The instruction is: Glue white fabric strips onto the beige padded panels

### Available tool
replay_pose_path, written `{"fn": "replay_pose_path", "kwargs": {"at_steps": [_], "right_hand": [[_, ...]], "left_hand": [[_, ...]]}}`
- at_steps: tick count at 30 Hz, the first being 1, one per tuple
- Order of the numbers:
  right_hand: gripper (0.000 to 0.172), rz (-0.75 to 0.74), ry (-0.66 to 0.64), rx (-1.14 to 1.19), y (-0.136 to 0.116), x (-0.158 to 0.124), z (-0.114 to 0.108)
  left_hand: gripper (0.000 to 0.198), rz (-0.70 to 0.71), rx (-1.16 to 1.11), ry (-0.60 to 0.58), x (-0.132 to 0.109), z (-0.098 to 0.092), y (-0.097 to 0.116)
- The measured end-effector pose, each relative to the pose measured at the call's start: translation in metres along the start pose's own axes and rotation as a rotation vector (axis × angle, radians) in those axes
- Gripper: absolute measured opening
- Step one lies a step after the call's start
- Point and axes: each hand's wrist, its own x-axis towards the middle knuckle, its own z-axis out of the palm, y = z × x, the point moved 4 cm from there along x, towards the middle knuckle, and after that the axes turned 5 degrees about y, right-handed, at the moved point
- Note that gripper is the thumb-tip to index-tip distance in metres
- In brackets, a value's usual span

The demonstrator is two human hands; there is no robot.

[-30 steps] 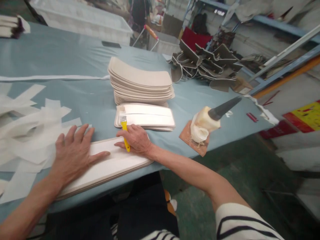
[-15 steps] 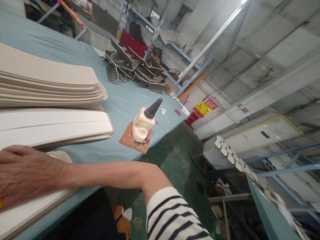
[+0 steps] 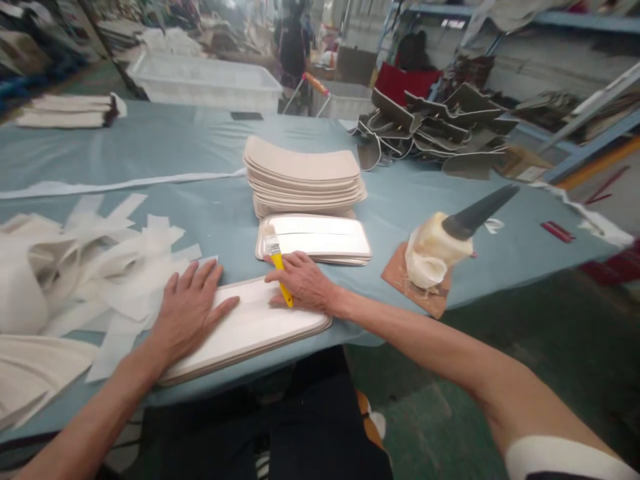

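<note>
The left hand (image 3: 187, 310) lies flat, fingers open, on the white piece (image 3: 250, 330) at the near edge of the bench (image 3: 200, 153), while the right hand (image 3: 303, 283) grips a yellow brush (image 3: 278, 267) on it, so brushing seems under way, and another stroke needs a steady press.

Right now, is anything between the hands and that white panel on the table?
Nothing visible is. The left hand lies flat on the panel. The right hand rests on its far edge, fingers closed around a brush that points away across the table.
</note>
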Motion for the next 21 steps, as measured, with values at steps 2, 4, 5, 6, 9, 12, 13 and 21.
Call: {"fn": "replay_pose_path", "kwargs": {"at_steps": [2,4,5,6,9,12,13,21], "right_hand": [[0.043,-0.015,0.013,-0.024,-0.003,0.001,0.0],[0.035,-0.025,0.032,-0.053,-0.004,0.002,-0.001],[0.03,-0.031,0.036,-0.068,-0.005,0.003,-0.001],[0.025,-0.035,0.034,-0.083,-0.005,0.003,-0.002],[0.022,-0.041,0.007,-0.118,-0.008,0.005,-0.004],[0.024,-0.025,-0.015,-0.14,-0.01,0.006,-0.009],[0.024,-0.016,-0.022,-0.144,-0.011,0.007,-0.011],[0.031,0.059,-0.059,-0.141,-0.008,0.009,-0.016]], "left_hand": [[0.082,-0.012,-0.021,0.01,0.003,0.004,0.002],[0.083,-0.016,-0.023,0.023,0.003,0.005,0.003],[0.084,-0.015,-0.015,0.037,0.003,0.003,0.004],[0.085,-0.01,-0.003,0.055,0.002,0.001,0.007],[0.086,0.05,0.018,0.089,0.0,-0.007,0.026],[0.087,0.174,-0.002,0.094,-0.004,-0.008,0.06],[0.088,0.214,-0.012,0.104,-0.006,-0.007,0.072],[0.096,0.318,-0.089,0.177,-0.05,0.009,0.098]]}}
